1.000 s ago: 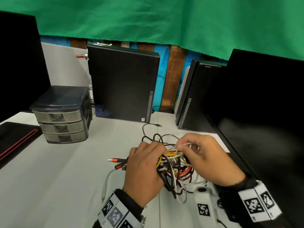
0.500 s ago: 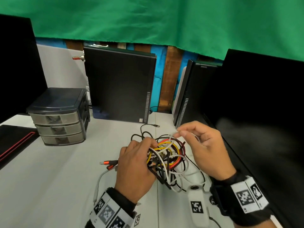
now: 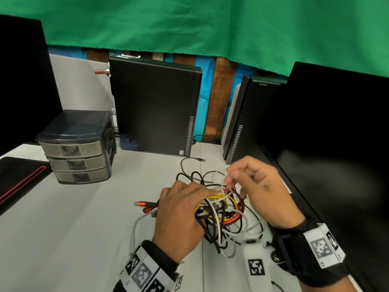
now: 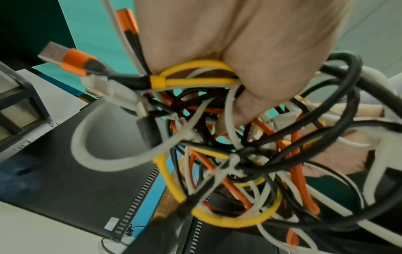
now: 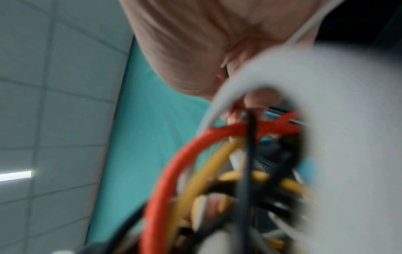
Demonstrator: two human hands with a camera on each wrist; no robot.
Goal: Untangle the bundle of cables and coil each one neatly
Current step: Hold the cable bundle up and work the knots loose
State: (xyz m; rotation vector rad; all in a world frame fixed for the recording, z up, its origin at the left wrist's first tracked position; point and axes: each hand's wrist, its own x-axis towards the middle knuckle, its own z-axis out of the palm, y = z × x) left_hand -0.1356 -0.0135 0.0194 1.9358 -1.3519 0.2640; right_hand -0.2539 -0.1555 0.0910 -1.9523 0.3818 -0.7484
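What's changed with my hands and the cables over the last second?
The right hand has risen up and away from the cable bundle, drawing the white cable it pinches out into a loop. The bundle has come up a little with it. The left hand grips the bundle as before, and the drawer unit and the loose black cable end on the table have not moved.

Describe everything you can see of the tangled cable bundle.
The cable bundle is a loose knot of thin, rubbery-looking cables in black, white, yellow and orange-red. Orange-collared USB plugs and a white plug stick out on its left side. A yellow cable is looped back through its own yellow keeper. The left hand grips the bundle, fingers curled into the loops, above the white table. The right hand pinches a white strand at the top. Nothing is coiled yet.
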